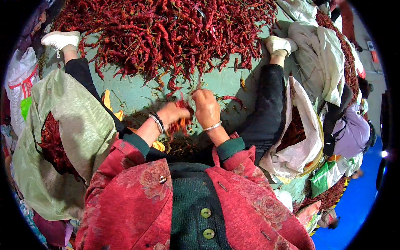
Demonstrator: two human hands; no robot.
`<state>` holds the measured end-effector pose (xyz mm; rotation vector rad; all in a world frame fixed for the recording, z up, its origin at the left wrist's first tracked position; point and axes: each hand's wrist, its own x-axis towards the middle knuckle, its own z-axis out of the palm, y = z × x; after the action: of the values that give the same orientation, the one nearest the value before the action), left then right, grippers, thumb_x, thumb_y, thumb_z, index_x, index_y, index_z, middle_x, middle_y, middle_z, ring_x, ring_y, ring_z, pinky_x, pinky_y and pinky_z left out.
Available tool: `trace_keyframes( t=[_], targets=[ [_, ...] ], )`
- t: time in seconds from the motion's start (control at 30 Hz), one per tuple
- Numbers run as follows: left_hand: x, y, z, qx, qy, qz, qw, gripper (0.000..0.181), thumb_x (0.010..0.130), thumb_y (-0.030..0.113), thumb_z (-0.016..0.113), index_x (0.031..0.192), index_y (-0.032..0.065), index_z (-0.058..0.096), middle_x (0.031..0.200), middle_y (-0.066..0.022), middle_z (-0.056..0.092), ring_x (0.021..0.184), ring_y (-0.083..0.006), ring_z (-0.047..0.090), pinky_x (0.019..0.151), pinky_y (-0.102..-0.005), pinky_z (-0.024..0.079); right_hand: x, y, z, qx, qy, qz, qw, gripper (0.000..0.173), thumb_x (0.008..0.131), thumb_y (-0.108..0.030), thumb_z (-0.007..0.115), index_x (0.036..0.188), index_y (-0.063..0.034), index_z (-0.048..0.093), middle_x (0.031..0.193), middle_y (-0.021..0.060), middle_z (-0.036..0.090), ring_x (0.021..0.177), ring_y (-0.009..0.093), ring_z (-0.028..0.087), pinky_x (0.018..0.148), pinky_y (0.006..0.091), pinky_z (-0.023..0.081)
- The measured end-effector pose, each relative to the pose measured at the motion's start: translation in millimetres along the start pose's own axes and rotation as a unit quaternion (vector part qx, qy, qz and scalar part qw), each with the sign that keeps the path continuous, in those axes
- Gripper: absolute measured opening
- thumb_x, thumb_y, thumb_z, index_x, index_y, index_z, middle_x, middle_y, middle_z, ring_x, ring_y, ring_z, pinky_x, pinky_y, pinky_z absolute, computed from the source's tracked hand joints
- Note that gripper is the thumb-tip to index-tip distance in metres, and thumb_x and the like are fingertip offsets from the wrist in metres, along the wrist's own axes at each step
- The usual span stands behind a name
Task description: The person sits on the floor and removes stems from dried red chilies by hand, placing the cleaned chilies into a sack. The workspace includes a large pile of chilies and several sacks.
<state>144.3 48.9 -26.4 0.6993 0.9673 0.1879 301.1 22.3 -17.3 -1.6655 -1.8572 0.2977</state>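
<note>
A large heap of dried red chilli peppers (168, 37) lies on the pale green floor between my outstretched legs. My left hand (176, 115), blurred, is closed around several dried chillies that hang below its fingers. Close beside it, my right hand (207, 106) has its fingers curled near a chilli stem; a thin red bit shows above the fingertips. One dried chilli (231, 99) lies on the floor just right of my right hand. Stems and fragments (181, 147) are gathered beneath my hands, near my lap.
An open green woven sack (84, 106) with dried chillies stands at my left, and an open white woven sack (307, 125) with chillies at my right. White sacks (318, 56) lie beyond my right foot. Other people, one in a lilac top (350, 131), are at the right.
</note>
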Motion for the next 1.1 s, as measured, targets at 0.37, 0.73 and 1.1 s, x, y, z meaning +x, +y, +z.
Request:
trace_keyframes(
  t=[0.37,0.73,1.1],
  targets=[
    [-18.1,-7.7,-30.4,-0.203,0.144,0.113,0.962,0.016,0.078,0.007,0.066,0.092,0.0032,0.062,0.080,-0.0044,0.064,0.072,-0.0145,0.063,0.067,-0.0265,0.051,43.8,69.8,7.3,-0.052,-0.134,0.126,0.982,0.016,0.076,-0.012,0.059,0.092,-0.0119,0.058,0.092,0.0129,0.060,0.088,0.034,0.058,0.070,0.0450,0.049],
    [-42.3,-10.5,-46.4,-0.205,0.274,0.179,0.923,0.008,0.078,0.009,0.065,0.084,0.0043,0.062,0.073,-0.0028,0.061,0.061,-0.0124,0.057,0.054,-0.0263,0.047,69.9,32.1,53.8,-0.062,-0.118,-0.006,0.991,0.014,0.077,-0.012,0.060,0.091,-0.0132,0.063,0.088,0.0107,0.060,0.088,0.030,0.059,0.069,0.0376,0.050],
    [-47.0,21.3,-21.3,-0.115,0.145,0.239,0.953,0.024,0.077,0.009,0.071,0.099,0.0026,0.063,0.091,-0.0013,0.065,0.081,-0.0105,0.060,0.077,-0.0260,0.047,32.1,-26.5,-9.3,0.397,-0.302,0.203,0.843,0.016,0.084,-0.016,0.065,0.089,-0.0017,0.062,0.081,0.0004,0.061,0.076,0.009,0.054,0.070,0.0250,0.045]
  ],
)
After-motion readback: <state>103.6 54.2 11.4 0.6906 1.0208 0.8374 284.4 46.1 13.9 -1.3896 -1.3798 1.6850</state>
